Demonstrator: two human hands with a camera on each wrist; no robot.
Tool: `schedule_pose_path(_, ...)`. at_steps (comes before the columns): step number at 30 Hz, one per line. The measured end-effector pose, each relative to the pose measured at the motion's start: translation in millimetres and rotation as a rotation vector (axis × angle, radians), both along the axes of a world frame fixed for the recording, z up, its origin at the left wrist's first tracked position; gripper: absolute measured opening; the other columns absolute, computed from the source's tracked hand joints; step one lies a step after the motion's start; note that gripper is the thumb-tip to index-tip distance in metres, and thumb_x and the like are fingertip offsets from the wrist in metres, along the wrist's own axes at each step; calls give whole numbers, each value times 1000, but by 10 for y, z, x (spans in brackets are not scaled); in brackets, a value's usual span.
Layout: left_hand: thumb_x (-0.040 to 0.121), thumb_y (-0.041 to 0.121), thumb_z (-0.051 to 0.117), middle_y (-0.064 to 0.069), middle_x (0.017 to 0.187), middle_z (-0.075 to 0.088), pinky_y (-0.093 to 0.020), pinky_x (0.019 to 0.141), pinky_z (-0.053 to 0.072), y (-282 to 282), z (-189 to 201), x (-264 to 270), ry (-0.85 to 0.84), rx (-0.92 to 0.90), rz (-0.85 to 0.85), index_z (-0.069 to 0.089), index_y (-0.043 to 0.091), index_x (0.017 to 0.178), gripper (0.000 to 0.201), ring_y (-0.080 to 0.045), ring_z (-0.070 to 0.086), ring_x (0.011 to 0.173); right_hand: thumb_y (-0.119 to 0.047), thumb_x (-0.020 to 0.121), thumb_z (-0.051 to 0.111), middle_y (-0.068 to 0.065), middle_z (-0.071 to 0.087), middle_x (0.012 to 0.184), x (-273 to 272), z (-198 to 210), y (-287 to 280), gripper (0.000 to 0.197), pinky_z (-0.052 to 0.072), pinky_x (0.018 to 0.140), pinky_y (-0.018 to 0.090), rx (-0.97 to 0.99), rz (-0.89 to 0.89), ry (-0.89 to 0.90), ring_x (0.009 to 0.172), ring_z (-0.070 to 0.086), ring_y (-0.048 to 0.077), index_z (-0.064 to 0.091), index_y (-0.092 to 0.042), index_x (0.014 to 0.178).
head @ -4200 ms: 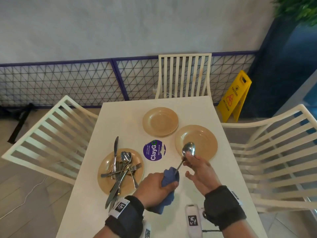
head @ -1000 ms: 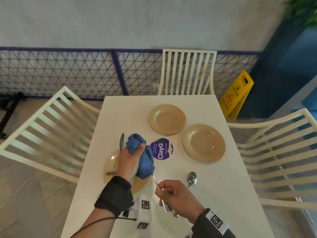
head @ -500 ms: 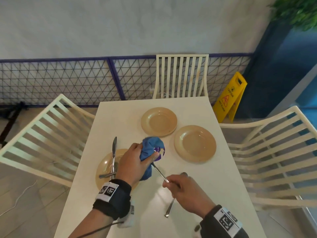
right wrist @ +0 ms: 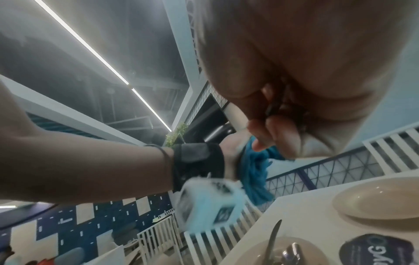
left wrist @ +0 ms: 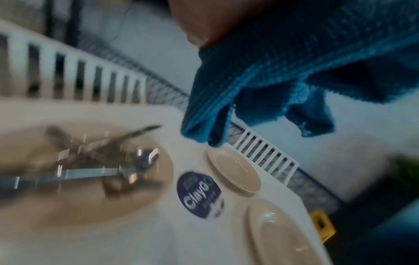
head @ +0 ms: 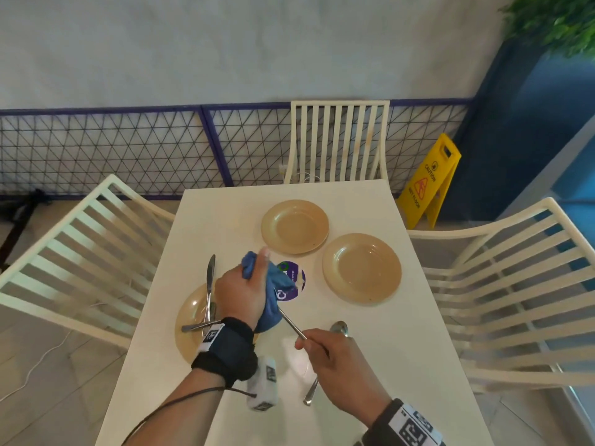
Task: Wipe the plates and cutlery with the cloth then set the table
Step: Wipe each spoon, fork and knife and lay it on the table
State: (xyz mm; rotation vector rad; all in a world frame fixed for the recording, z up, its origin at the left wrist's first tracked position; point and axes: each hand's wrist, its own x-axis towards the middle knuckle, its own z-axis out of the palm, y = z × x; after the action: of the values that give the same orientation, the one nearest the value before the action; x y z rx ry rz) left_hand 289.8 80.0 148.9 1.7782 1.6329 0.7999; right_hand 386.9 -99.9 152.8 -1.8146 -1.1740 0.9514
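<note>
My left hand [head: 254,278] grips the bunched blue cloth [head: 273,286] above the table, between the cutlery plate and the purple sticker. The cloth is wrapped round the head of a thin metal utensil [head: 291,323], so its head is hidden. My right hand [head: 310,341] pinches that utensil's handle. A spoon [head: 338,328] lies on the table beside my right hand. More cutlery, including a knife [head: 210,281], sits on the tan plate [head: 186,336] at the left. Two bare tan plates [head: 294,226] [head: 361,268] lie further back. The left wrist view shows the cloth [left wrist: 272,71] up close.
A round purple sticker [head: 293,281] is stuck on the white table [head: 225,220]. White slatted chairs stand at the left [head: 80,252], far end [head: 338,140] and right [head: 515,284]. A yellow wet-floor sign [head: 428,181] stands by the mesh fence.
The first spoon now lies on the table. My left hand has carried the cloth from over the cutlery plate towards the sticker, wrapped round another utensil that my right hand holds.
</note>
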Motion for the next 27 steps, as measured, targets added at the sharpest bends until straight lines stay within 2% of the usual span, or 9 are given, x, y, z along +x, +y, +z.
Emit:
schedule_pose_path(3,83,79,45,-11,89,67,-44,96,50,-14,20,53,-362,-274,246,56,22,72,60,-30,64,89,-19,100,49,-20,53,51,-135,-27,67,26,36,55,21,-28,-43,53,52,42,7,68,-32,88)
schedule_pose_path(5,72,90,47,-13,103,69,-49,100,50,-98,-19,52,-538,-483,180,62,17,93,77,-32,66,97,-17,99,51,-14,50,49,-173,-63,172,35,36,56,25,-23,-87,81,51,40,7,61,-37,72)
schedule_pose_path(7,70,84,58,-14,99,72,-49,91,56,-261,-80,65,-729,-671,84,62,11,106,82,-30,71,83,-11,94,53,-8,46,48,-158,-90,316,42,35,54,26,-7,-128,70,49,38,6,49,-30,56)
schedule_pose_path(9,73,67,65,-12,79,68,-38,70,58,-373,-98,92,-850,-755,14,59,6,102,67,-23,66,61,-4,89,51,-9,48,46,-119,-80,417,42,35,51,24,-48,-122,74,45,41,5,47,-25,53)
schedule_pose_path(14,93,47,59,-15,73,68,-25,51,53,-292,-58,2,-546,-646,-94,64,2,91,46,-18,67,54,-19,94,56,-4,69,69,114,-21,486,25,54,59,31,-214,-1,103,57,59,9,70,-20,72)
schedule_pose_path(19,90,53,62,-20,67,67,-39,55,55,-279,-87,-200,-376,-649,-476,64,2,85,51,-31,66,56,-27,98,61,0,69,85,327,5,779,14,57,64,29,-39,-205,289,72,62,12,73,-19,98)
schedule_pose_path(21,91,56,60,-19,73,71,-46,64,58,-288,-126,-237,-258,-584,-593,66,3,89,53,-33,71,63,-20,97,62,2,66,74,291,-52,921,15,56,65,42,13,-218,242,67,60,14,73,-17,86)
schedule_pose_path(23,92,58,58,-16,72,73,-49,71,59,-341,-158,-288,-142,-553,-686,65,7,85,53,-30,73,67,-16,95,64,5,64,64,419,-118,996,24,53,64,45,52,-364,198,58,57,16,71,-17,72)
schedule_pose_path(27,83,75,53,-8,72,72,-52,74,59,-310,-271,-430,25,-537,-751,63,19,77,57,-23,72,68,-18,96,65,13,70,70,589,-215,950,21,58,70,49,50,-523,252,61,61,18,75,-14,78)
